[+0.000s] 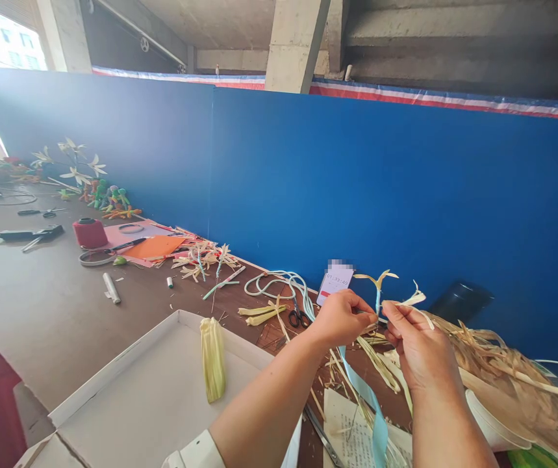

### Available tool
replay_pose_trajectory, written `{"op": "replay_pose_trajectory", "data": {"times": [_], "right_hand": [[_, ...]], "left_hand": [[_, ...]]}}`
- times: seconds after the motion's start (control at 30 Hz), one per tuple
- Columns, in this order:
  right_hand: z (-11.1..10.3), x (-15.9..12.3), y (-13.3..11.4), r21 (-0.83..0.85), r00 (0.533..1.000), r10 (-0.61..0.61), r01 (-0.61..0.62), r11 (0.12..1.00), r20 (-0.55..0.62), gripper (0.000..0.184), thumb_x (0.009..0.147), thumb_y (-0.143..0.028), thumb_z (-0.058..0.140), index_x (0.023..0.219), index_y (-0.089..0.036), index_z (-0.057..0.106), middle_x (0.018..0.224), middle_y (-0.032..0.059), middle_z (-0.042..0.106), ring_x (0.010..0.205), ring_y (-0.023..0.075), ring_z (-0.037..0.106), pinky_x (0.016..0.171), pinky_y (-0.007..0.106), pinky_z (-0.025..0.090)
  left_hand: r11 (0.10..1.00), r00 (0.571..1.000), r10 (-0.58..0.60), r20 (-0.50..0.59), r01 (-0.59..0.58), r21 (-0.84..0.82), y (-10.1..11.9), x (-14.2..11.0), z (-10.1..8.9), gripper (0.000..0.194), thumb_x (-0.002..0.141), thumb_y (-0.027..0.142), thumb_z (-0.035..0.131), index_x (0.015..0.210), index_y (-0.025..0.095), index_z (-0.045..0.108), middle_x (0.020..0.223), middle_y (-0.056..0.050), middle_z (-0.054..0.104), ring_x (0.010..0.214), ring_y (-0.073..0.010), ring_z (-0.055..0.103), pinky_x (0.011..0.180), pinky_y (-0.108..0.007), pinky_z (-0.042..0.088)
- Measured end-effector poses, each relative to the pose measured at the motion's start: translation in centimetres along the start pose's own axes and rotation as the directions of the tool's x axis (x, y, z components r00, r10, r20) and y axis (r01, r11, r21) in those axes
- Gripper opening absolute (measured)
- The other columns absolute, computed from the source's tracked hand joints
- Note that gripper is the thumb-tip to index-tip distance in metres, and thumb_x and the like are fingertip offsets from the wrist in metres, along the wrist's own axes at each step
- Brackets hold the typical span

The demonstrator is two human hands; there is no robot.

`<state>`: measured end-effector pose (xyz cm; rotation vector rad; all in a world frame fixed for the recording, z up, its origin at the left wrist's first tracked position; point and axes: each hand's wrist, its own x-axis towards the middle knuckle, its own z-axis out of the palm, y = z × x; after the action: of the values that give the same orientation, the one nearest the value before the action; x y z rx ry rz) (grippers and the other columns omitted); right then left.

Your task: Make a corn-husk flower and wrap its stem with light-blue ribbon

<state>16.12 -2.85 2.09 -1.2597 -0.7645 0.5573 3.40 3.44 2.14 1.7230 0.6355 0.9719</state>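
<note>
A small corn husk flower [379,285] stands upright between my hands, its stem wrapped in light blue. My left hand [340,320] is closed, thumb and fingers pinched at the base of that stem. From beneath this hand a light blue ribbon [367,393] hangs down in front of me. Just to the right, my right hand [418,338] is closed in a pinch beside the stem. A pale husk strip [412,300] sticks out from its fingers. The exact grip points are partly hidden by the fingers.
A white box lid [127,403] with a folded husk [213,361] lies left. Black scissors [299,317], a phone showing a timer [336,281] and blue cord [264,281] sit near the blue partition [395,182]. Dry husks [493,364] pile up right, above a white bowl [495,426].
</note>
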Motion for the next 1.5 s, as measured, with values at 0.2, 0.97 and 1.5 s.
{"op": "replay_pose_trajectory", "data": {"times": [0.2, 0.97, 1.5], "right_hand": [[0.5, -0.5, -0.8, 0.087, 0.988, 0.044, -0.057, 0.995, 0.147, 0.033, 0.059, -0.038, 0.081, 0.083, -0.019, 0.068, 0.060, -0.0036, 0.051, 0.047, 0.0046, 0.032, 0.040, 0.018, 0.027], [0.2, -0.8, -1.5, 0.173, 0.960, 0.177, -0.216, 0.961, 0.219, 0.028, 0.045, -0.028, 0.087, 0.061, -0.016, 0.066, 0.048, -0.0040, 0.042, 0.043, 0.0038, 0.030, 0.035, 0.017, 0.027], [0.2, -0.7, -1.3, 0.198, 0.962, 0.113, -0.165, 0.966, 0.249, 0.024, 0.052, -0.029, 0.084, 0.062, -0.016, 0.066, 0.054, -0.0021, 0.046, 0.045, 0.0035, 0.027, 0.036, 0.017, 0.026]], "left_hand": [[0.998, 0.999, -0.042, -0.021, 0.040, -0.056, -0.5, 0.2, -0.2, 0.025, 0.067, 0.037, 0.065, 0.078, 0.014, 0.067, 0.066, 0.000, 0.056, 0.060, -0.0085, 0.045, 0.055, -0.021, 0.034], [0.980, 0.986, -0.082, 0.147, 0.107, -0.166, 0.0, -0.1, -1.1, 0.037, 0.065, 0.046, 0.068, 0.083, 0.014, 0.070, 0.071, 0.000, 0.061, 0.062, -0.0084, 0.047, 0.061, -0.022, 0.038], [0.917, 0.973, -0.137, 0.184, 0.195, -0.347, -0.1, 0.1, -0.8, 0.038, 0.055, 0.043, 0.078, 0.074, 0.012, 0.067, 0.065, 0.000, 0.058, 0.061, -0.0080, 0.049, 0.066, -0.024, 0.042]]}}
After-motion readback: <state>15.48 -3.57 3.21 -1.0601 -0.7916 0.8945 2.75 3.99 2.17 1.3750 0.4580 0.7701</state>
